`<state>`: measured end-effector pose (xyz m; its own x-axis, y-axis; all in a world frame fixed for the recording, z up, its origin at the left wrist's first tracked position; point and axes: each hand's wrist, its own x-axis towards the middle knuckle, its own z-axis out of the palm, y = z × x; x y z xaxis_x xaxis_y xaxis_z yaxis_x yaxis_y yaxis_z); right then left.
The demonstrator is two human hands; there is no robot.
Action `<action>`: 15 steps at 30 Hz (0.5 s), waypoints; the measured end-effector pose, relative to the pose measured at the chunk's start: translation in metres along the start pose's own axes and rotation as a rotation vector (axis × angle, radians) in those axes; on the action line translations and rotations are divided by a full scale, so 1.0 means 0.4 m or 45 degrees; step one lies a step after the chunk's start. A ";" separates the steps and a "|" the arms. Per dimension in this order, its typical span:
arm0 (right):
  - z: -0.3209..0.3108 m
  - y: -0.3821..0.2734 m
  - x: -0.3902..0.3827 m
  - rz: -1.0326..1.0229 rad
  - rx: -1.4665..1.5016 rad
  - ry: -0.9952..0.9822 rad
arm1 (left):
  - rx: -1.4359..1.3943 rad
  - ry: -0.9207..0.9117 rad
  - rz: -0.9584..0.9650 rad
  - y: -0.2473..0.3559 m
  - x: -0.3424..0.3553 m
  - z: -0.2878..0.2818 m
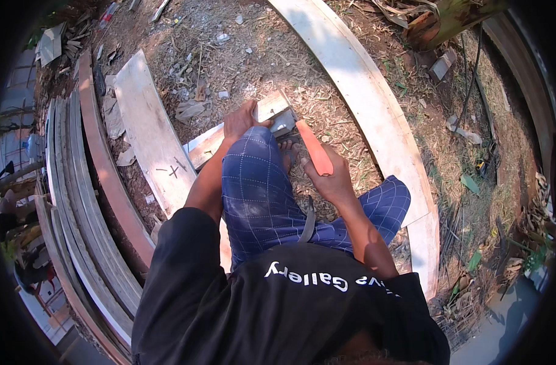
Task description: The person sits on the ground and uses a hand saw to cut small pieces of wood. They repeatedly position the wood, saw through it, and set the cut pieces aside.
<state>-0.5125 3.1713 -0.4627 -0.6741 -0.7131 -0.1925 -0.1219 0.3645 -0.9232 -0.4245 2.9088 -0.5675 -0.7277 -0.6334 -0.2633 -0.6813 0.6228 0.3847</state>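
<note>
A short pale wooden board (272,106) lies slanted in front of my knees. My left hand (238,123) is closed over it, pressing near its far end. In my right hand (334,176) is a tool with a long orange handle (314,146), its fingers wrapped round the lower part. The handle's upper end is beside the board's right end; the tool's thin working part is hard to make out there. A grey block (283,123) shows under that end of the board. Behind it, part of my bare foot (287,155) is visible between my legs.
A long curved board (375,100) runs down my right side. To the left are a wide marked plank (150,121), a reddish-brown plank (110,161) and several stacked strips (77,182). A thick trunk (451,21) lies far right. Dry litter covers the ground.
</note>
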 end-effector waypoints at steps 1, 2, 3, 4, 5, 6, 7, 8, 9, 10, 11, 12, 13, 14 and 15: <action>-0.036 -0.008 -0.085 0.196 0.095 -0.049 | -0.010 -0.016 0.014 -0.019 -0.001 0.009; -0.082 -0.007 -0.187 0.181 -0.010 -0.052 | -0.023 -0.017 0.037 -0.025 0.018 0.004; -0.132 -0.050 -0.277 0.279 -0.028 -0.097 | -0.033 -0.035 0.050 -0.035 0.017 0.019; -0.185 -0.009 -0.372 0.012 -0.457 -0.212 | -0.027 -0.058 0.029 -0.032 0.013 0.020; -0.201 -0.009 -0.378 -0.002 -0.382 -0.182 | -0.005 -0.079 0.020 -0.015 0.015 0.013; -0.205 -0.028 -0.376 -0.009 -0.306 -0.147 | 0.017 -0.107 0.017 -0.008 0.022 0.000; -0.205 -0.038 -0.370 -0.015 -0.230 -0.114 | -0.015 -0.136 -0.044 -0.001 0.027 -0.009; -0.182 -0.018 -0.318 0.263 -0.006 -0.111 | -0.008 -0.156 -0.059 -0.002 0.026 -0.007; -0.131 0.002 -0.211 0.184 0.037 -0.053 | 0.003 -0.164 -0.067 0.003 0.028 -0.010; -0.079 0.027 -0.101 0.105 0.075 0.004 | 0.012 -0.174 -0.073 0.008 0.035 -0.010; -0.038 0.049 0.011 0.070 0.084 0.001 | 0.020 -0.164 -0.034 0.022 0.050 -0.008; -0.021 0.019 0.083 0.009 0.116 0.017 | 0.036 -0.151 -0.004 0.021 0.068 0.009; -0.012 0.001 0.098 -0.026 0.025 0.035 | 0.055 -0.134 0.001 0.010 0.077 0.014; -0.016 0.000 0.097 -0.013 0.018 0.005 | 0.064 -0.106 -0.017 0.006 0.090 -0.005; -0.024 0.008 0.036 0.030 -0.002 -0.036 | 0.058 -0.109 -0.044 -0.002 0.071 -0.009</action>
<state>-0.5295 3.1679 -0.4652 -0.6561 -0.7208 -0.2234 -0.1076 0.3824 -0.9177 -0.4442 2.8886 -0.5722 -0.7066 -0.6143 -0.3514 -0.7075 0.6228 0.3339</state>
